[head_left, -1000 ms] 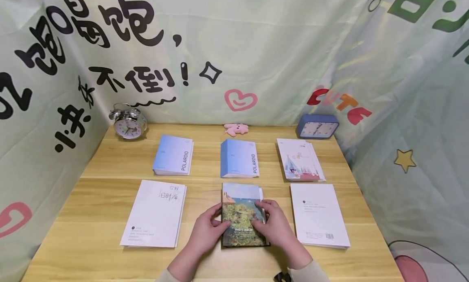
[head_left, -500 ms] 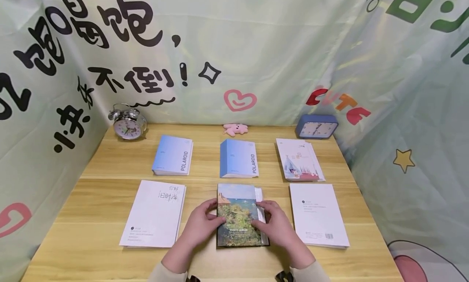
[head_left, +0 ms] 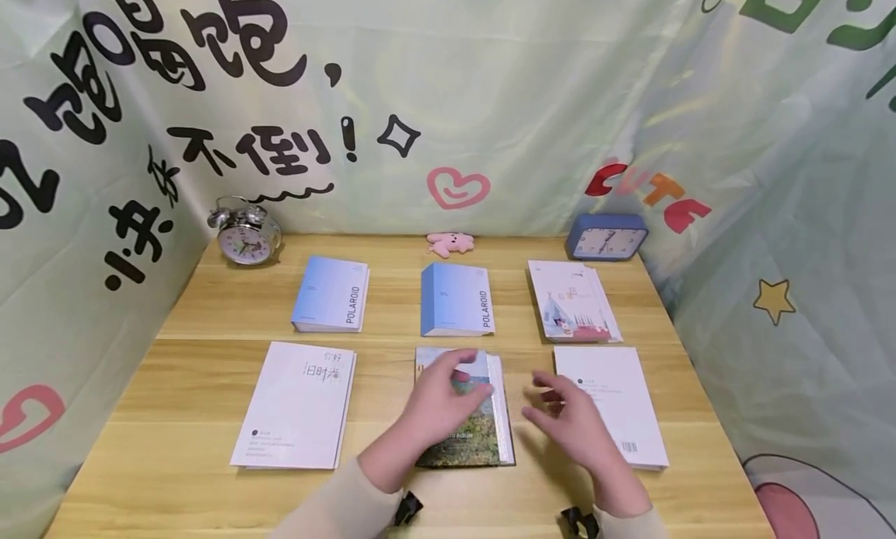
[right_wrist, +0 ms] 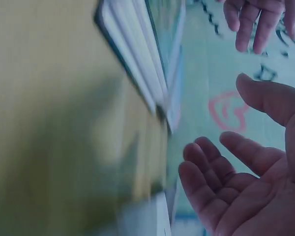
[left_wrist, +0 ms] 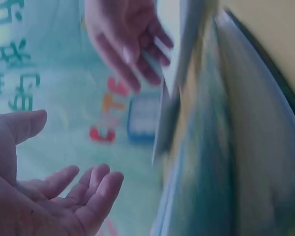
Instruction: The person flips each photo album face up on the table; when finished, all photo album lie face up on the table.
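A photo album (head_left: 465, 438) with a painted landscape cover lies at the front middle of the table, its white page edges showing on the right. Over its cover hovers my left hand (head_left: 444, 403), fingers loosely bent and holding nothing. My right hand (head_left: 577, 422) is raised between the album and the white album (head_left: 626, 383) on the right, partly overlapping the latter in the head view. In the left wrist view the left palm (left_wrist: 49, 206) is relaxed beside the blurred album. The right wrist view shows the right fingers (right_wrist: 206, 187) spread, away from the album's pages (right_wrist: 137, 49).
Another white album (head_left: 297, 407) lies at front left. Behind are two blue Polaroid albums (head_left: 332, 294) (head_left: 458, 298) and a pale illustrated album (head_left: 574, 302). A silver alarm clock (head_left: 246, 236), pink toy (head_left: 450, 244) and blue clock (head_left: 607, 238) stand along the back edge, before a printed curtain.
Both hands have let go of the photo album and lifted. The left has come rightward over the cover, the right has moved right. Earlier, the album shifted slightly left.
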A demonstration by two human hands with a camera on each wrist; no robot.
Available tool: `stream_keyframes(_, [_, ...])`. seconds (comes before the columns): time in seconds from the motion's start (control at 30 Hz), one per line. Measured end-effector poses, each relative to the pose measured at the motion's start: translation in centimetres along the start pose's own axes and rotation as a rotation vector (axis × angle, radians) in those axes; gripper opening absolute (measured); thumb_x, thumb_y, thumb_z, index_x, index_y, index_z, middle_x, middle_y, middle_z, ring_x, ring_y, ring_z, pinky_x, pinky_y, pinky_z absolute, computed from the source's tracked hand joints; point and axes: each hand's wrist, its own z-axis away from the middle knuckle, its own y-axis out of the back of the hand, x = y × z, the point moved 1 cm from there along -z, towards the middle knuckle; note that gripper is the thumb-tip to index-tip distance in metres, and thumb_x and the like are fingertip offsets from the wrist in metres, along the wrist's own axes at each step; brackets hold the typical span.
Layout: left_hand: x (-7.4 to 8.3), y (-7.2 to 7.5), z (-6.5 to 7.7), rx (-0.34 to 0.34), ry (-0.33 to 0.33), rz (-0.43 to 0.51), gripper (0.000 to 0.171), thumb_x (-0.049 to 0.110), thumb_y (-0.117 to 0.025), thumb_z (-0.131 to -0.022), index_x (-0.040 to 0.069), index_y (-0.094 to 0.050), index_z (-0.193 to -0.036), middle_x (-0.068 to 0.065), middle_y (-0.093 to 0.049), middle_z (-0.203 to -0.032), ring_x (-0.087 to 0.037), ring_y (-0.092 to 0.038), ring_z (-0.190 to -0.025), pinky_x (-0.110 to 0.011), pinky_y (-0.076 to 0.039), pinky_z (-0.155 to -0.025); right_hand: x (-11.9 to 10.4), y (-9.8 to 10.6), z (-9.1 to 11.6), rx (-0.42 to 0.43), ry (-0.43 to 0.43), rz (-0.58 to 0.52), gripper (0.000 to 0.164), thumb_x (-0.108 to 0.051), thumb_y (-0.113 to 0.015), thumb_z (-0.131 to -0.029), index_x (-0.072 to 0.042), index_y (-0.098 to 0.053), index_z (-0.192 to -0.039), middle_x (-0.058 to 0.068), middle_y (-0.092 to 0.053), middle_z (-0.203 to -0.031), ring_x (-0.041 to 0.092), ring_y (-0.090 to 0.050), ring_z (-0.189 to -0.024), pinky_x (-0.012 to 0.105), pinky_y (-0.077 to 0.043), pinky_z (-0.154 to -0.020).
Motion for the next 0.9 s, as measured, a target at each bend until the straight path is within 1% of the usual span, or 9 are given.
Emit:
stream_keyframes(0.1, [1.1, -2.6, -0.9, -0.074, 0.054, 0.075, 0.065, 0.030, -0.083, -0.093, 0.005, -0.057, -0.148, -0.013, -0.062, -0.144, -0.025, -0.066, -0.113, -0.033, -0.061, -0.082, 0.7, 2.3, 0.0, 0.094, -0.006, 0.066, 0.055, 0.001, -0.084, -0.087, 0.012, -0.062, -0.136, 0.029, -0.068, -0.125, 0.042, -0.070, -0.103, 0.048, -0.062, -0.087])
stream_keyframes(0.2, [1.7, -5.5, -1.8, -0.135, 0.108, 0.105, 0.070, 0.033, -0.085, -0.092, 0.007, -0.055, -0.150, -0.009, -0.061, -0.146, -0.021, -0.067, -0.113, -0.033, -0.061, -0.084, 1.6, 4.6, 0.0, 0.177, -0.085, 0.144, 0.055, -0.003, -0.081, -0.091, 0.011, -0.060, -0.140, 0.031, -0.066, -0.131, 0.045, -0.068, -0.109, 0.052, -0.059, -0.091])
stream_keyframes(0.27, [1.8, -7.5, -2.4, -0.183, 0.140, 0.072, 0.075, 0.035, -0.085, -0.091, 0.006, -0.052, -0.152, -0.008, -0.059, -0.148, -0.022, -0.067, -0.115, -0.035, -0.061, -0.087, 2.3, 5.8, 0.1, 0.210, -0.178, 0.191, 0.059, -0.007, -0.080, -0.093, 0.010, -0.056, -0.144, 0.032, -0.061, -0.137, 0.048, -0.064, -0.117, 0.059, -0.055, -0.097])
stream_keyframes(0.33, [1.9, -9.2, -2.8, -0.236, 0.172, 0.004, 0.078, 0.038, -0.084, -0.092, 0.006, -0.050, -0.155, -0.009, -0.058, -0.150, -0.024, -0.067, -0.117, -0.038, -0.060, -0.092, 3.0, 6.7, 0.1, 0.221, -0.276, 0.230, 0.064, -0.013, -0.078, -0.095, 0.010, -0.051, -0.149, 0.035, -0.054, -0.143, 0.051, -0.057, -0.125, 0.065, -0.049, -0.103])
stream_keyframes(0.43, [1.9, -11.2, -3.2, -0.295, 0.184, -0.103, 0.078, 0.041, -0.082, -0.092, 0.008, -0.050, -0.156, -0.011, -0.057, -0.152, -0.027, -0.063, -0.127, -0.041, -0.055, -0.102, 3.8, 7.5, 0.1, 0.228, -0.393, 0.264, 0.070, -0.017, -0.076, -0.097, 0.012, -0.045, -0.153, 0.038, -0.043, -0.149, 0.054, -0.046, -0.133, 0.068, -0.040, -0.110])
stream_keyframes(0.53, [1.9, -12.3, -3.3, -0.327, 0.183, -0.163, 0.077, 0.042, -0.082, -0.092, 0.010, -0.051, -0.156, -0.010, -0.056, -0.153, -0.025, -0.057, -0.135, -0.038, -0.050, -0.109, 4.4, 8.2, 0.1, 0.255, -0.451, 0.277, 0.073, -0.017, -0.076, -0.096, 0.012, -0.043, -0.153, 0.040, -0.038, -0.151, 0.056, -0.042, -0.135, 0.069, -0.037, -0.113])
stream_keyframes(0.63, [1.9, -12.9, -3.3, -0.353, 0.150, -0.150, 0.068, 0.038, -0.083, -0.092, 0.009, -0.058, -0.148, -0.008, -0.061, -0.144, -0.019, -0.059, -0.129, -0.033, -0.050, -0.106, 4.9, 8.8, 0.1, 0.260, -0.501, 0.281, 0.076, -0.020, -0.076, -0.097, 0.012, -0.040, -0.155, 0.041, -0.035, -0.152, 0.057, -0.042, -0.135, 0.069, -0.037, -0.113])
stream_keyframes(0.77, [1.7, -13.4, -3.3, -0.372, 0.112, -0.118, 0.052, 0.033, -0.084, -0.091, 0.011, -0.066, -0.135, -0.003, -0.069, -0.125, -0.012, -0.064, -0.109, -0.026, -0.052, -0.095, 5.6, 9.7, 0.1, 0.157, -0.590, 0.272, 0.090, -0.031, -0.075, -0.098, 0.015, -0.026, -0.159, 0.043, -0.034, -0.154, 0.057, -0.041, -0.136, 0.068, -0.037, -0.113])
stream_keyframes(0.9, [1.4, -13.8, -3.3, -0.388, 0.119, -0.112, 0.054, 0.032, -0.084, -0.092, 0.012, -0.065, -0.138, 0.000, -0.070, -0.123, -0.010, -0.064, -0.106, -0.025, -0.052, -0.094, 6.2, 10.4, 0.2, 0.039, -0.653, 0.275, 0.103, -0.045, -0.072, -0.099, 0.019, -0.018, -0.158, 0.046, -0.032, -0.154, 0.059, -0.038, -0.139, 0.069, -0.034, -0.116])
